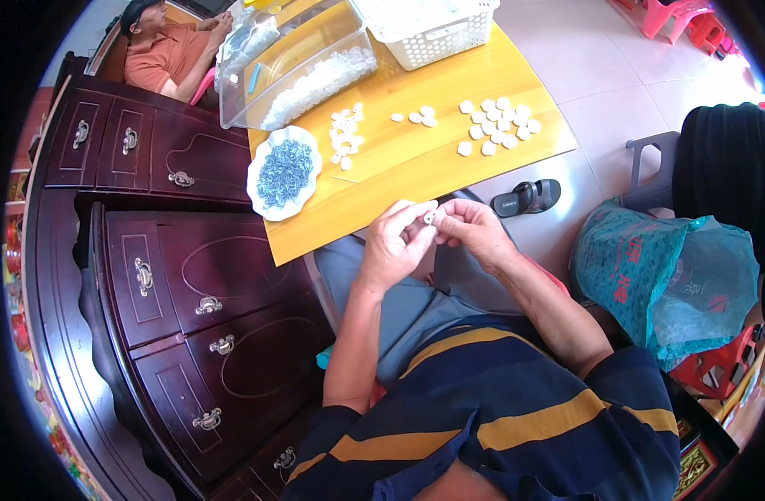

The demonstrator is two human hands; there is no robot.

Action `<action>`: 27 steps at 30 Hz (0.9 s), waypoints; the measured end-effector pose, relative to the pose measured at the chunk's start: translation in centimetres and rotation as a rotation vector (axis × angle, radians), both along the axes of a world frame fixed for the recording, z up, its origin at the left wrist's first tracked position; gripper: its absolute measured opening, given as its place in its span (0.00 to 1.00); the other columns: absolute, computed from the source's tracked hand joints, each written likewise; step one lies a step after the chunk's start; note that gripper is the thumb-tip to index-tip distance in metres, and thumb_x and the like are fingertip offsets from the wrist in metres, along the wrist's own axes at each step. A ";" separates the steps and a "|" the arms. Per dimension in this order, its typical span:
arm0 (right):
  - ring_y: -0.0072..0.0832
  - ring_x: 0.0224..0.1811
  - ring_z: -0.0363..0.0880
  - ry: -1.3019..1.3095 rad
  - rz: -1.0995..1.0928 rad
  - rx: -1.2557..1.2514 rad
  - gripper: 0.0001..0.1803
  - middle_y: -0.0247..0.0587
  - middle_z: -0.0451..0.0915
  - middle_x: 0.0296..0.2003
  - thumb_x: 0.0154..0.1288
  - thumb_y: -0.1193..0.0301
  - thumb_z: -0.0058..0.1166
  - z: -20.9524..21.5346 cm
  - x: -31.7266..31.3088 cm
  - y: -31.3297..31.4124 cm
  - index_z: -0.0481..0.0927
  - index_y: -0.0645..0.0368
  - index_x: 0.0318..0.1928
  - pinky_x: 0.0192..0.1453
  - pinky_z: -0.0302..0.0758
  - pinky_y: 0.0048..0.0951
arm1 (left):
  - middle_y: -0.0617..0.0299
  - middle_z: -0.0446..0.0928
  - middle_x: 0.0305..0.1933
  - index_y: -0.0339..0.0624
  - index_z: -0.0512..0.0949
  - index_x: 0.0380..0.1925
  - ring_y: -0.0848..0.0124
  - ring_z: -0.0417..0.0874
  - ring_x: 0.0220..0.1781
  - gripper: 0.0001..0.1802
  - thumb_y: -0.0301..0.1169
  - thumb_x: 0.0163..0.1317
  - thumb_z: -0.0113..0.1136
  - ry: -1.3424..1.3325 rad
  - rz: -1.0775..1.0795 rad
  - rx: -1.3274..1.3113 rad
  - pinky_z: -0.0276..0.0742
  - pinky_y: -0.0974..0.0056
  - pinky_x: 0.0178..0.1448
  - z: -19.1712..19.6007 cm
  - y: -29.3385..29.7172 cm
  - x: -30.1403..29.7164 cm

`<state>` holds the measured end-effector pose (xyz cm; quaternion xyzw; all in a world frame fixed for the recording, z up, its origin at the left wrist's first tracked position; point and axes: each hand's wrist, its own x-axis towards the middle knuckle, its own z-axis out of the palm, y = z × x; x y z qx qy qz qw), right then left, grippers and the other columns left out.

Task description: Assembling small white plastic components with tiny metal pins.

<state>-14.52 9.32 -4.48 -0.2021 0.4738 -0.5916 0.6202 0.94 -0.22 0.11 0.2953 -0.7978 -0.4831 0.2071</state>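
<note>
My left hand point(392, 246) and my right hand point(482, 235) meet just off the near edge of the wooden table point(382, 188). Between their fingertips is a small white plastic piece point(429, 218) with a dark hole in its middle. Both hands pinch it, and fingers cover part of it. Beyond them on the table lie small white pieces point(345, 134) at the left, several round white pieces point(426, 118) in the middle, and a larger group of white discs point(499, 121) at the right. A scalloped white plate point(259, 160) holds a pile of small grey metal screws point(285, 172).
A clear bin point(232, 108) with white pieces point(320, 88) and a white basket point(449, 48) stand farther back. Dark wooden drawers point(207, 275) flank my left. A teal plastic bag point(624, 267) and a black sandal point(526, 199) lie to the right. Another person point(169, 54) sits far left.
</note>
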 end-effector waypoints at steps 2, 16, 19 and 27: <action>0.11 0.33 0.77 -0.010 -0.013 -0.020 0.05 0.27 0.84 0.34 0.72 0.69 0.61 -0.4 -0.1 -0.1 0.83 0.56 0.41 0.37 0.71 0.14 | 0.54 0.82 0.42 0.35 0.82 0.49 0.63 0.87 0.38 0.18 0.24 0.57 0.70 -0.030 -0.004 -0.112 0.82 0.63 0.43 0.5 0.3 -0.3; 0.11 0.33 0.75 -0.160 -0.033 0.018 0.08 0.25 0.83 0.33 0.74 0.64 0.59 0.2 0.3 0.1 0.85 0.53 0.39 0.39 0.71 0.17 | 0.55 0.83 0.44 0.40 0.83 0.49 0.56 0.86 0.42 0.20 0.30 0.54 0.73 -0.143 0.037 -0.264 0.82 0.57 0.46 0.6 1.1 -0.7; 0.12 0.32 0.75 -0.144 -0.025 0.021 0.10 0.25 0.83 0.31 0.75 0.64 0.57 0.1 0.4 0.1 0.86 0.54 0.38 0.38 0.71 0.17 | 0.56 0.83 0.43 0.40 0.84 0.48 0.56 0.86 0.42 0.20 0.30 0.54 0.73 -0.130 0.001 -0.351 0.82 0.58 0.46 0.7 0.8 -0.7; 0.12 0.30 0.72 -0.078 -0.076 -0.046 0.12 0.26 0.82 0.29 0.75 0.65 0.57 0.1 0.8 -0.1 0.87 0.57 0.36 0.37 0.69 0.18 | 0.55 0.84 0.43 0.40 0.84 0.47 0.55 0.86 0.43 0.18 0.28 0.55 0.72 -0.091 -0.013 -0.353 0.82 0.58 0.48 0.8 0.7 -0.7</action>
